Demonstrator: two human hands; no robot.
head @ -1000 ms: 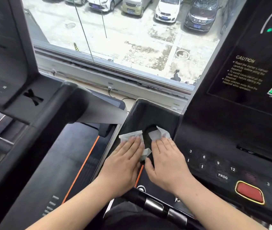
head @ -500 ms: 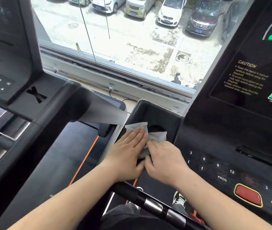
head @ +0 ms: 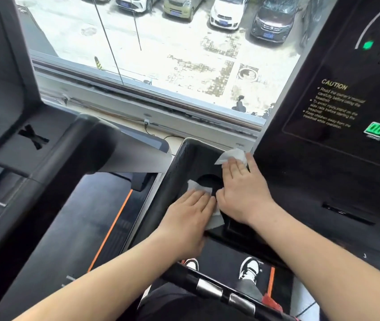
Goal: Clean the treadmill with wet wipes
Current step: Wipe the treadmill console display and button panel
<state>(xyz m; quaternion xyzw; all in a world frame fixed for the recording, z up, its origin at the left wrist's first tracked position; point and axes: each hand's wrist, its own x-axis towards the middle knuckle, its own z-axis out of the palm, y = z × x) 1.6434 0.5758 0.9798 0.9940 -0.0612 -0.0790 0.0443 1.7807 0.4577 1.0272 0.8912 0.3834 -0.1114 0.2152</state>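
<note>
The treadmill's black side tray [head: 179, 163] with a round cup hole [head: 207, 180] lies left of the console [head: 337, 158]. My left hand [head: 189, 218] lies flat with straight fingers on a white wet wipe [head: 198, 187] at the near side of the hole. My right hand [head: 242, 188] presses a second white wipe [head: 232, 156] with flat fingers against the tray's far right corner, beside the console edge. Both thumbs nearly meet over the wipe's lower part [head: 215, 221].
A second treadmill [head: 45, 163] with its belt and orange stripe [head: 112, 225] stands to the left. A window [head: 161, 54] ahead looks down on parked cars. A black handlebar with metal sensors [head: 210, 289] crosses below my arms, above my shoes [head: 249, 269].
My right hand slid its wipe forward and right to the tray's far corner. My left hand stayed at the near side of the cup hole. The camera tilted down; my shoes came into view.
</note>
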